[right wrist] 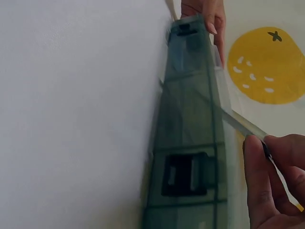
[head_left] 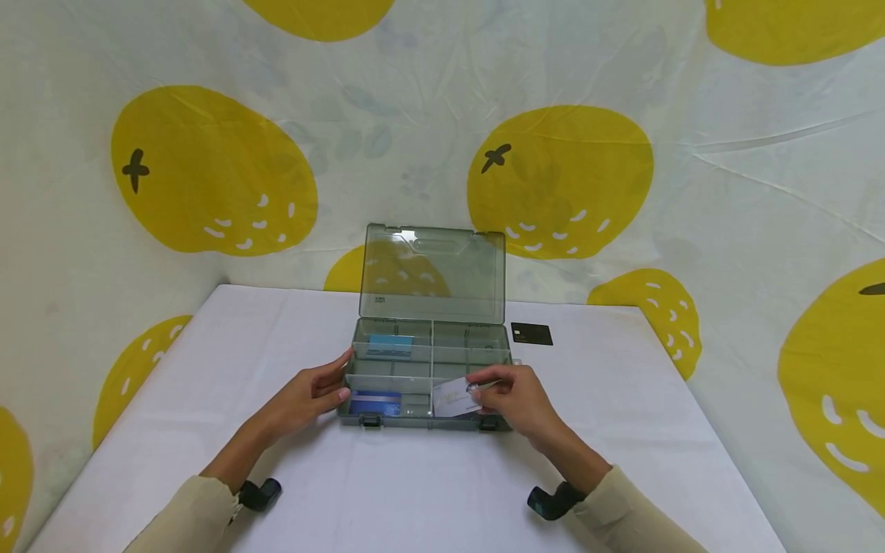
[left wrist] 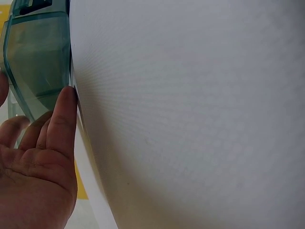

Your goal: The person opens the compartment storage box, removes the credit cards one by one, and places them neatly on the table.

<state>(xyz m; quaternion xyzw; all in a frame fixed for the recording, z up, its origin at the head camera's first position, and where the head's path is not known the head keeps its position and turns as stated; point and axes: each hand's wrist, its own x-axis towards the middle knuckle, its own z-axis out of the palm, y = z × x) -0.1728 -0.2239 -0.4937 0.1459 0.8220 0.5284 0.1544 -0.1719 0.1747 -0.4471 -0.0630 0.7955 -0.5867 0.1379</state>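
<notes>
A translucent grey-green compartment box (head_left: 415, 422) stands on the table with its lid (head_left: 434, 276) raised. My left hand (head_left: 304, 399) rests against the box's left side; in the left wrist view its fingers (left wrist: 62, 121) touch the wall. My right hand (head_left: 515, 399) pinches a whitish card (head_left: 452, 398) between thumb and fingers, tilted at the front right compartment. Edge-on, the card (right wrist: 243, 123) crosses the box rim in the right wrist view. A blue card (head_left: 375, 402) lies in the front left compartment, a light blue card (head_left: 390, 346) in the back left one.
A black card (head_left: 531, 333) lies on the white tablecloth (head_left: 415, 491), right of the box. Clear dividers (head_left: 432, 357) split the box. Two dark latches (head_left: 370, 421) sit along its front. Behind the table hangs a cloth (head_left: 415, 92) with yellow fruit prints.
</notes>
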